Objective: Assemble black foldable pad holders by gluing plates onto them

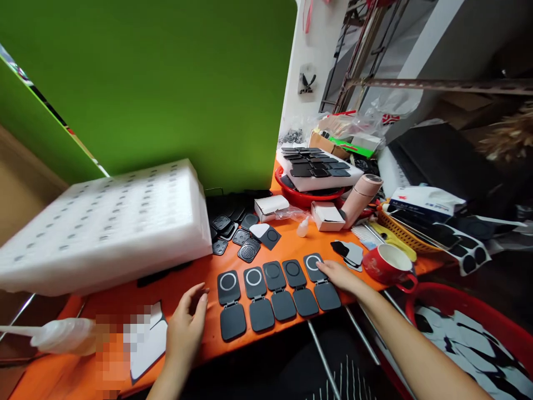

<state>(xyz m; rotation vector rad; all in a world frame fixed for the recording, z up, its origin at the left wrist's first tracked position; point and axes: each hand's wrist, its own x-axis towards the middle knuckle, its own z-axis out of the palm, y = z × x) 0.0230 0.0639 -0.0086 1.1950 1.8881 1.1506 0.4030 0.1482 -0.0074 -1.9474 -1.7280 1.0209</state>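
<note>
Right Fingertips at the End of a Five-Piece Row

At far left, a translucent plastic squeeze bottle [62, 336] lies tilted on the orange surface [287, 241], in front of a thick white foam block [104, 228]. The left hand [185, 325] is beside the row, fingers loosely curled, thumb apart, apparently empty.

Next come five matte dark-grey hinged pads [233, 323], unfolded side by side, each with a ringed upper plate and a plain lower one. The first, second and fifth show white rings; the third and fourth, dark rings. Behind them lies a pile of loose black square plates [249, 250].

The right hand [341, 278] touches the fifth pad's upper plate at its right side; whether it pinches or merely rests there, I cannot tell. Light fingertip contact near the rim, off the ring face, would help avoid smudges, and gentle pressure should spare the hinge and the row's spacing. Farther right stands a glossy red mug [377, 266].
</note>
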